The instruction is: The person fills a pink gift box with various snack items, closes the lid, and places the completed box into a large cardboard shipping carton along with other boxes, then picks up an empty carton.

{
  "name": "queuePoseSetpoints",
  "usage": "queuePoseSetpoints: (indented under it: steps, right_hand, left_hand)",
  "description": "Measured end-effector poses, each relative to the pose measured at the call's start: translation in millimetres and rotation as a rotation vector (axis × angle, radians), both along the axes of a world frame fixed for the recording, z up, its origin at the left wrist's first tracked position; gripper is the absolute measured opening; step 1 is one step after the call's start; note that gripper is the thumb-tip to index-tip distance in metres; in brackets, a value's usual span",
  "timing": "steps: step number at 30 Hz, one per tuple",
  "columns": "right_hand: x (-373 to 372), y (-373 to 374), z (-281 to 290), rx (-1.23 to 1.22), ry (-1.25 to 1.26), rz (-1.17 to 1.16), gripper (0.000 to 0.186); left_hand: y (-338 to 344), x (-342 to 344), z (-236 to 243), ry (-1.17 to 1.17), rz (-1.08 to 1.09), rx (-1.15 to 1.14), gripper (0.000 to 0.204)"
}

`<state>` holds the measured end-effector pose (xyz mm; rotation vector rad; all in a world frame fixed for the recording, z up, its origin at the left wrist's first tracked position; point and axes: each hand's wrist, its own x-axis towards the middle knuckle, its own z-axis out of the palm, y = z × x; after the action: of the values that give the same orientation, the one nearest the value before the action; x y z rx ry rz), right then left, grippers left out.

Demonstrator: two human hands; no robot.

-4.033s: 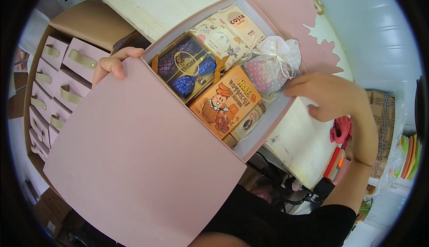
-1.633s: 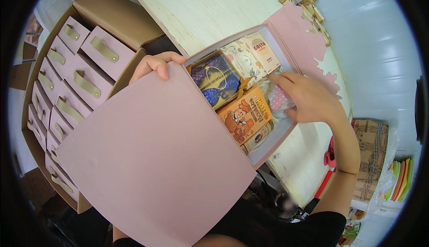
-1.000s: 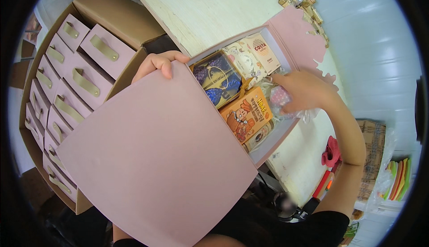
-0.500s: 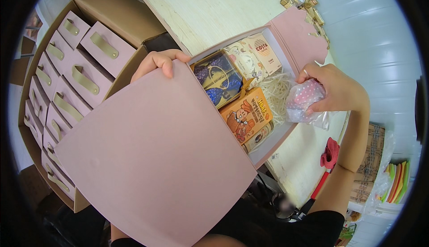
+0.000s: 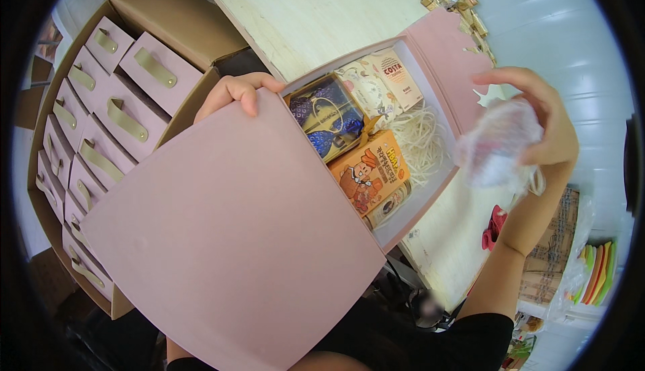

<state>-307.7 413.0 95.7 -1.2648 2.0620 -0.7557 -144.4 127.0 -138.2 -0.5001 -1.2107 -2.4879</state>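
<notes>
A pink gift box (image 5: 416,223) lies open, its wide lid flap (image 5: 235,237) spread toward me. My left hand (image 5: 236,94) is closed on the flap's edge at the upper left. Inside sit a clear-topped box with blue contents (image 5: 327,116), an orange printed carton (image 5: 366,176), a floral box (image 5: 369,89), a cream packet (image 5: 402,79) and white shredded filler (image 5: 420,143). To the right of the box, my right hand (image 5: 554,119) curls around a clear plastic-wrapped bundle (image 5: 497,146), smeared by motion.
At left, a cardboard carton (image 5: 181,25) holds several upright pink boxes with beige handles (image 5: 124,119). A whitish table (image 5: 322,15) runs beneath the gift box. Gold-coloured pieces (image 5: 477,25) lie at the far edge, and a red cloth (image 5: 494,226) lies at the right.
My right hand has moved right, away from the gift box's filler, taking the plastic-wrapped bundle along. My left hand and the box are nearly unmoved.
</notes>
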Motion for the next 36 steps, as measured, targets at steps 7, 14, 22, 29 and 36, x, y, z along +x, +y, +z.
queuePoseSetpoints:
  steps: [7, 14, 22, 29, 36]
  right_hand:
    - [-8.9, -47.1, -69.2, 0.261, -0.092, 0.146, 0.048]
    - [-20.9, -48.8, -91.3, 0.444, 0.154, 0.181, 0.046]
    - [-20.0, -40.2, -93.3, 0.397, -0.086, 0.007, 0.044]
    - [-24.2, -32.4, -103.3, 0.389, -0.181, 0.031, 0.037]
    - [-22.4, -28.1, -107.8, 0.390, 0.025, 0.095, 0.030]
  left_hand:
    - [-5.9, 7.6, -0.8, 0.005, 0.008, 0.025, 0.032]
    - [-3.3, 1.8, -0.8, 0.034, -0.027, 0.041, 0.032]
    - [-3.6, 5.0, -0.7, 0.007, -0.004, 0.031, 0.032]
    - [-1.7, 2.4, 0.3, 0.013, -0.022, 0.050, 0.030]
    - [-3.7, 3.7, 0.2, 0.042, -0.013, 0.035, 0.029]
